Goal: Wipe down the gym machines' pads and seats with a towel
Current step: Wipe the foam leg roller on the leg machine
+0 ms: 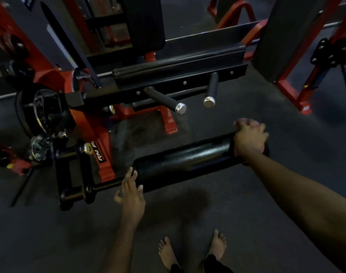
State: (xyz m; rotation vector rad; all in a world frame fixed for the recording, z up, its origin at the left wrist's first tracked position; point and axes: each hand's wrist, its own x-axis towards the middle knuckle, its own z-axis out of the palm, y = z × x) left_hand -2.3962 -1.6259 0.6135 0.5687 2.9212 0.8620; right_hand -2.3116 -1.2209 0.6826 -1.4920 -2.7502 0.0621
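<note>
You are partway through one machine, by the look of it, with most of the job ahead. Your right hand (250, 137) sits right of centre in the frame, fingers curled down over the far right end of the roller pad (184, 162). It clamps the towel (245, 122) against the pad. Only small pinkish bits of cloth show above the knuckles and under the palm. Your left hand (131, 194), lower centre, has its fingers straight and slightly spread. The tips touch the left end of the same roller and hold nothing; it seems to be steadying the roller.

The roller lies across the middle of the frame, low over the dark floor (247, 223), tilted up toward the right. It is black and pebbled, with a glossy sheen along its top. That may be damp from wiping, but the dim light leaves it uncertain.

Still to do, as far as you can judge:
- the long black pad (178, 65) above the two handles (164, 100)
- the upright cushion (144, 22) at upper centre
- the red frames (290, 93) on the right, whose pads are out of sight
</note>
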